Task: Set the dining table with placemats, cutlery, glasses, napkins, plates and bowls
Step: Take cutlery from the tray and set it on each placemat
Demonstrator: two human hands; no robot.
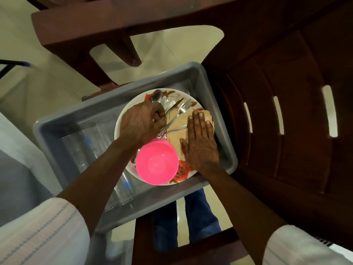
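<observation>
A grey plastic tub (80, 111) sits on a dark red chair. Inside lies a white flower-printed plate (133, 104) with a pink bowl (157, 163), brown paper napkins (176, 127) and cutlery on it. My left hand (142, 122) grips a bundle of cutlery: a spoon (156, 96) and a knife (174, 105) stick out above the fist. A fork (183, 108) lies across the napkins. My right hand (200, 142) rests flat on the napkins, fingers straight. Clear glasses (84, 146) lie in the tub's left half.
The dark red plastic chair (286, 115) has a slatted back at right and an armrest (114, 23) across the top. Pale floor tiles show below. A grey-white cloth (17, 159) fills the left edge. My blue trouser legs (191, 217) show under the tub.
</observation>
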